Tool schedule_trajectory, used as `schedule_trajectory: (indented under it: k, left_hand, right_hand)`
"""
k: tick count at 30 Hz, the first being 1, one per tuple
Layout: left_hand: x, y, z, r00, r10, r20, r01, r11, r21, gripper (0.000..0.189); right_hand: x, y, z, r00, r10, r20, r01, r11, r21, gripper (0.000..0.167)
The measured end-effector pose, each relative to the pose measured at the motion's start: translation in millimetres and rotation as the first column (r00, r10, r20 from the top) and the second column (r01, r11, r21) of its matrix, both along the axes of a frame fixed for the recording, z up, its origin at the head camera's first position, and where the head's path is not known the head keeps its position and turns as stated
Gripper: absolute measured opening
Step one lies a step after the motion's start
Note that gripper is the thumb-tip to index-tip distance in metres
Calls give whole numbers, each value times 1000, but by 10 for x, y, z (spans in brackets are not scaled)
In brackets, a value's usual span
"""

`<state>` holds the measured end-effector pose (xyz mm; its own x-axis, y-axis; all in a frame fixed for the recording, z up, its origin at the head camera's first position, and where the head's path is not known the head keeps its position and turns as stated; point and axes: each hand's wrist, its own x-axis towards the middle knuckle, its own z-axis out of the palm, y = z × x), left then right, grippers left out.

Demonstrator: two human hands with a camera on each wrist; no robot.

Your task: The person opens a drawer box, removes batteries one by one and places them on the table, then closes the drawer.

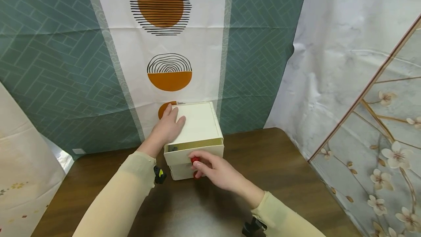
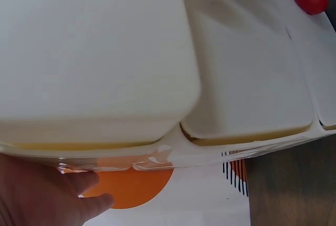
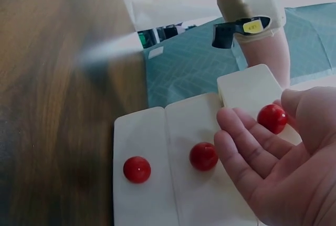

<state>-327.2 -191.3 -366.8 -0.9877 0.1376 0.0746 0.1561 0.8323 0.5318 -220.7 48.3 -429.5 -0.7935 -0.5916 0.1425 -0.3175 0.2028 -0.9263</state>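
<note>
A small white drawer cabinet (image 1: 197, 123) with three drawers stands against the hanging cloth. Its top drawer (image 1: 210, 149) is pulled partly out, and something small and dark shows inside at the left. My left hand (image 1: 167, 127) rests on the cabinet's top near its left edge, fingers spread. With thumb and index finger my right hand (image 1: 213, 169) pinches the top drawer's round red knob (image 3: 272, 118); its other fingers (image 3: 252, 152) extend below. The middle drawer's red knob (image 3: 203, 156) and the bottom drawer's red knob (image 3: 137, 169) are untouched, their drawers closed.
The cabinet stands at the back of a dark brown wooden table (image 1: 263, 171). Behind it hangs a green and white cloth (image 1: 260, 54) with orange shapes. A floral cloth (image 1: 378, 120) hangs along the right side, and a pale cloth (image 1: 23, 164) at the left.
</note>
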Motion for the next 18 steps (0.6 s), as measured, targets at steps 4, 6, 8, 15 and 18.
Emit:
schedule_trajectory:
  k: [4,6,8,15,18]
  left_hand:
    - [3,4,-9,1000,-1,-2,1,1000,6,75]
    - [7,-1,-10,1000,-4,2,4,1000,9,75]
    - [8,-3,-10,1000,-8,8,7,1000,14,75]
    - [10,-9,-11,1000,-1,0,1,1000,18,75]
    - [14,-8,-5,1000,1,2,-1,1000,26,76]
  right_hand:
    - [47,13,10,1000,1,1,-1,1000,3,30]
    - [66,16,15,1000,0,-2,0,1000,10,30]
    - [84,19,17,1000,-2,-1,2,1000,11,30]
    - [150,35,20,1000,4,-11,-4,1000,22,29]
    - [182,45,23,1000,6,-16,-6,1000,28,29]
